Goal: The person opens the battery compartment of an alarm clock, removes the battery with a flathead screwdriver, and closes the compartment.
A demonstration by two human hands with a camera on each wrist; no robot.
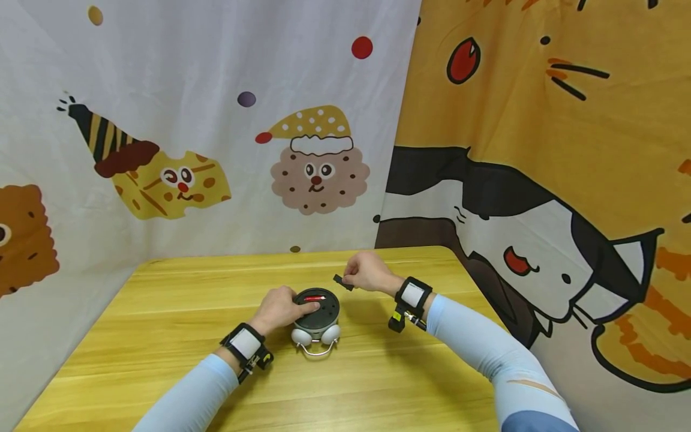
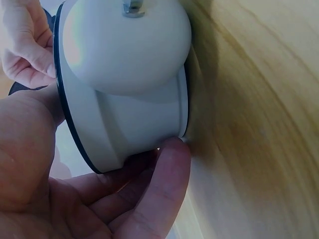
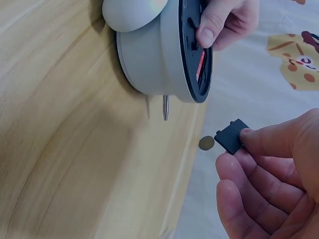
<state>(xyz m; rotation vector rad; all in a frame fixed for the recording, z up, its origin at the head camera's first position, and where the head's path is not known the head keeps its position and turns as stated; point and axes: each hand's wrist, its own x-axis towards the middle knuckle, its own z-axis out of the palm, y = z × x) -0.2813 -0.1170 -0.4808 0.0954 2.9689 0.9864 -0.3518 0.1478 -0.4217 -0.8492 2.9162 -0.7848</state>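
A white twin-bell alarm clock [image 1: 318, 324] lies face down on the table, its black back [image 3: 192, 64] upward and its bells toward the person. In the head view a red battery [image 1: 315, 298] shows in the open compartment in the back. My left hand [image 1: 281, 310] grips the clock's left side, thumb on the back and fingers around the casing [image 2: 134, 124]. Up and to the right of the clock, my right hand [image 1: 369, 273] pinches a small black battery cover [image 3: 232, 136] between thumb and fingers. Two small tabs stick out from one edge of the cover.
The wooden table [image 1: 162, 336] reaches back to a printed curtain [image 1: 200, 90] with cartoon figures. Another curtain [image 1: 540, 132] hangs along the right side. A short metal leg [image 3: 166, 107] juts from the clock's casing.
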